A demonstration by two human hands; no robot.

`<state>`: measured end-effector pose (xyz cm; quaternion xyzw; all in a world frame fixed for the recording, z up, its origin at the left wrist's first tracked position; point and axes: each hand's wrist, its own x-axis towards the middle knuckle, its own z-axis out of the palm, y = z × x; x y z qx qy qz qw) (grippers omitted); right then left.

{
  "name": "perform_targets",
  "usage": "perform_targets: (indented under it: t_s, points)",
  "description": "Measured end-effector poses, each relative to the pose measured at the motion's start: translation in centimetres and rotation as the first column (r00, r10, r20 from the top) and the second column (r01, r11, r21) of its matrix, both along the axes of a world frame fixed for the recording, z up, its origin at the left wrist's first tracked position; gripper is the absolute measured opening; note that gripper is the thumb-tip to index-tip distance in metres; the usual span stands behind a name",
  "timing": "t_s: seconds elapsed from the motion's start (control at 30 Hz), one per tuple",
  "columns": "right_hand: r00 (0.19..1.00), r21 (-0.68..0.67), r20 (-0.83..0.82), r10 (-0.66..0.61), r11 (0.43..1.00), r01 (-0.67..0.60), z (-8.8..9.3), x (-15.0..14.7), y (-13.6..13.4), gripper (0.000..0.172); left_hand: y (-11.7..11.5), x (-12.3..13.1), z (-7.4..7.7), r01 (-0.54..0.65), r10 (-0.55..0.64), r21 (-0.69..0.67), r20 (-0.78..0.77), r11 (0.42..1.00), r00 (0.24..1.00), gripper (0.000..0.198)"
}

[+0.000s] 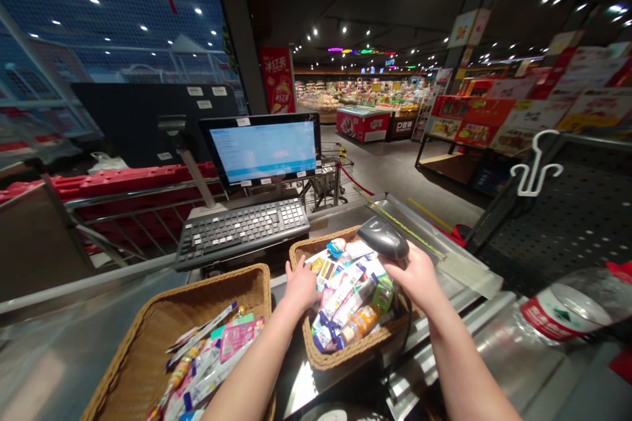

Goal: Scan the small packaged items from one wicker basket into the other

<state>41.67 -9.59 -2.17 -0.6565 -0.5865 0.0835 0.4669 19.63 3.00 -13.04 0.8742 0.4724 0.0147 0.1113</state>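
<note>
My right hand (415, 274) is closed around a black handheld barcode scanner (384, 238), held above the right side of a wicker basket (330, 362). My left hand (300, 286) is at the left rim of that basket, fingers apart and touching the packets; I see nothing gripped in it. Inside lie white and blue packets (344, 291), an orange bottle (361, 322), a green-wrapped item (383, 293) and a small blue-topped cup (336, 248). A second, larger wicker basket (143, 342) stands to the left under my left forearm, with a pink packet (241, 337) and several slim packets.
Behind the baskets are a black keyboard (241, 230) and a lit monitor (266, 148). A large bottle with a red label (567, 312) lies at the right, near a black perforated panel (582, 210) bearing a white hook (536, 168). Metal counter surface (39, 342) extends left.
</note>
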Motion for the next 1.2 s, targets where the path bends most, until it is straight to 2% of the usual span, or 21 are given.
perform_targets:
  t_s: [0.17,0.3,0.47,0.53,0.6,0.7,0.9,1.07,1.2]
  points:
    - [0.999,-0.008,0.039,-0.004,1.000,0.005,0.1,-0.4,0.2,0.021,-0.6,-0.1,-0.3,0.000,-0.003,0.034,0.087,0.999,0.996,0.019]
    - [0.998,0.013,0.062,0.004,1.000,-0.004,0.3,-0.7,0.1,0.021,-0.4,-0.6,-0.2,-0.044,0.047,-0.024,0.134,0.999,0.990,0.014]
    - [0.998,0.014,0.063,-0.012,1.000,0.011,0.3,-0.8,-0.3,0.019,-0.7,-1.2,-0.1,0.042,-0.030,-0.081,0.145,0.996,0.989,0.009]
    - [0.998,0.015,0.063,-0.009,1.000,0.009,0.3,-0.8,-0.4,0.019,-0.6,-1.4,0.1,0.001,0.015,-0.090,0.178,0.996,0.984,0.009]
    - [0.998,0.017,0.058,-0.002,1.000,0.001,0.3,-0.9,-0.5,0.019,-0.3,-1.7,0.7,-0.091,0.112,-0.092,0.255,0.992,0.960,0.012]
    - [0.999,0.022,0.047,0.012,1.000,-0.013,0.2,-1.0,-0.4,0.020,0.6,-2.5,2.1,-0.184,0.207,-0.095,0.411,0.978,0.888,0.017]
    - [0.998,0.031,0.068,0.017,0.999,-0.019,0.2,-1.7,-0.1,0.021,2.2,-5.3,6.1,-0.271,0.204,0.019,0.611,0.962,0.765,0.023]
    - [0.983,0.052,0.141,0.119,0.991,-0.127,1.2,-3.4,0.3,0.024,2.0,-6.8,9.7,-0.342,0.181,0.118,0.668,0.932,0.722,0.025]
    - [0.961,0.132,0.207,0.185,0.968,-0.215,2.1,-5.0,0.7,0.033,1.0,-7.4,12.4,-0.391,0.147,0.228,0.670,0.892,0.727,0.026]
